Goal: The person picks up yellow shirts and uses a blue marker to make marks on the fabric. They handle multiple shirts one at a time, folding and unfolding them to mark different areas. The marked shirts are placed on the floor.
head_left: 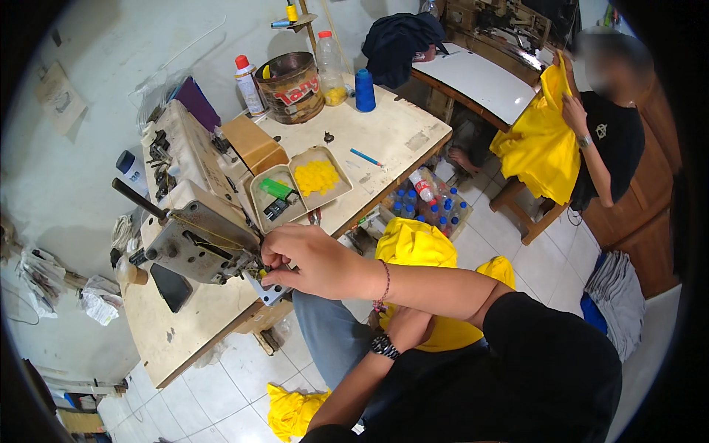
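Observation:
My right hand (pixel 306 260), with a braided bracelet at the wrist, reaches to the needle end of a sewing machine (pixel 199 210). Thumb and fingers are pinched together there beside a small yellow speck, but what they hold is hidden. My left hand (pixel 408 326), below a dark wristwatch, lies at the yellow cloth (pixel 417 244) over my lap. Its fingers are mostly covered by my right forearm and the cloth. Near the machine head, a divided tray (pixel 325 198) carries small yellow pieces (pixel 316 177), like buttons, and a green lighter (pixel 279 190).
A rusty tin (pixel 295 103), spray can (pixel 249 85), plastic bottle (pixel 329 59) and blue thread cone (pixel 364 91) stand at the table's back. A phone (pixel 171 286) lies left of the machine. At right, another person (pixel 613 133) holds up yellow cloth. More yellow cloth (pixel 293 410) lies on the floor.

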Motion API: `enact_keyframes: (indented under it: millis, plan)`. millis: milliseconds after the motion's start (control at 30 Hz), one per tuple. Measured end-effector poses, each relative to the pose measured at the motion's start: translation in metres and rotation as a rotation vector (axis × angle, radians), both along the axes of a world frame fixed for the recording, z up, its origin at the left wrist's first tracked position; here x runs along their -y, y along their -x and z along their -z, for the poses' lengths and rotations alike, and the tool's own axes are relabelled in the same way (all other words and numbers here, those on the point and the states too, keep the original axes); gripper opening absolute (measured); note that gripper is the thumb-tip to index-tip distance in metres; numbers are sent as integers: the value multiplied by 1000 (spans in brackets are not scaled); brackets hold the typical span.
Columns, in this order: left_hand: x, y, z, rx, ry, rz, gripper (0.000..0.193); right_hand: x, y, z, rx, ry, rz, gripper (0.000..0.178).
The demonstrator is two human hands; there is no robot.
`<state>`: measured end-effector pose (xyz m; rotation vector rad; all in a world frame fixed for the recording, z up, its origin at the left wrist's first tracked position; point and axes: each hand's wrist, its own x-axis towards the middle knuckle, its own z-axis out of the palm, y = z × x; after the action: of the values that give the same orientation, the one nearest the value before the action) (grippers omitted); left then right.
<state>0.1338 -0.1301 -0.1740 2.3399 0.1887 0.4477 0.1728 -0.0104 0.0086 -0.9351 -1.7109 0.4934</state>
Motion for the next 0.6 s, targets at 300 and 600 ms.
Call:
enact_keyframes:
  millis: [300, 600]
  plan:
    - [-22, -50, 24, 138, -185, 124, 49, 5, -12, -8, -22, 5, -4, 33]
    - [-73, -28, 24, -71, 40, -112, 21, 109, -111, 33, 111, 190, 180, 22]
